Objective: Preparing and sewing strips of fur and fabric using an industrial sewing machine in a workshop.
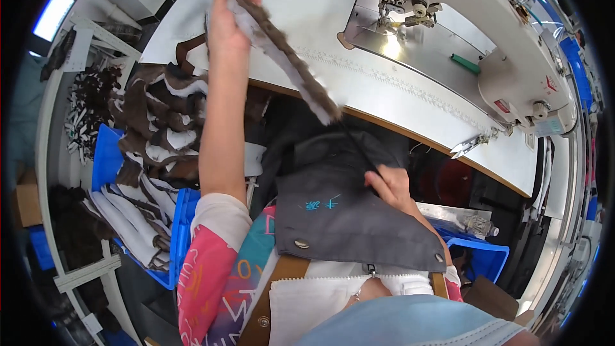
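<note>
My left hand (232, 22), raised over the white sewing table, grips the upper end of a long fur strip (282, 41). The strip has a brown pile edge and a pale backing, and slants down to the right past the table's front edge. Above my lap, my right hand (392, 187) is closed round a thin dark rod (359, 145). The rod's far tip meets the lower end of the strip; whether it is hooked in or only touching, I cannot tell. A dark grey apron (359, 224) lies over my front beneath that hand.
A sewing machine (525, 70) stands on the white table (301, 0), its lamp lit. Green tool (466, 63) and thread snips (473, 145) lie nearby. Brown-and-white fur pieces (163, 112) hang at left above a blue bin (182, 230) of strips. Another blue bin (493, 259) is at right.
</note>
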Demonstrator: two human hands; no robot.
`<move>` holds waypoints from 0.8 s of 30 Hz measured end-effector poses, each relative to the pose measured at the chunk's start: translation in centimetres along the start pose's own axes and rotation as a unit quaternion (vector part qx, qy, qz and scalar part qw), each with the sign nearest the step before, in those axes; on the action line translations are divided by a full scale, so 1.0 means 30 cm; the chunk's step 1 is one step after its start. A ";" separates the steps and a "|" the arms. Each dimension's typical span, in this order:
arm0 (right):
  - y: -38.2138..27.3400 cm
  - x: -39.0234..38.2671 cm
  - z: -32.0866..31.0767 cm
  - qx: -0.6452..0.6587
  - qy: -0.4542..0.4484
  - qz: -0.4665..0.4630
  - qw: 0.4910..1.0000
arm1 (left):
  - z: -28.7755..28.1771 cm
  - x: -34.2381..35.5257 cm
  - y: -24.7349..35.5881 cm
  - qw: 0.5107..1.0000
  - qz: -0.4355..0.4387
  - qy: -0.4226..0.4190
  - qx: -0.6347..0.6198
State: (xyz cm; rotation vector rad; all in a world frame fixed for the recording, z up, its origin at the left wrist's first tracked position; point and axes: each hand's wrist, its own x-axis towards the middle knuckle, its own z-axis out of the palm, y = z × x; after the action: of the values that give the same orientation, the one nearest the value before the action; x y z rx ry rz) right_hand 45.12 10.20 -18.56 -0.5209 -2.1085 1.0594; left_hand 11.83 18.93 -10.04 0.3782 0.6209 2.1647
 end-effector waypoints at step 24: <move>0.024 0.288 -0.008 0.021 0.085 0.173 0.981 | 0.061 -0.313 -0.220 0.960 -0.199 -0.174 0.095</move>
State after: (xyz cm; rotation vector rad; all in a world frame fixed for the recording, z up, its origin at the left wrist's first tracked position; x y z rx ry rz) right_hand 39.55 16.11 -15.48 -0.9472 -1.8820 1.2011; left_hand 22.65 15.57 -12.66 0.6604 0.6406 1.6112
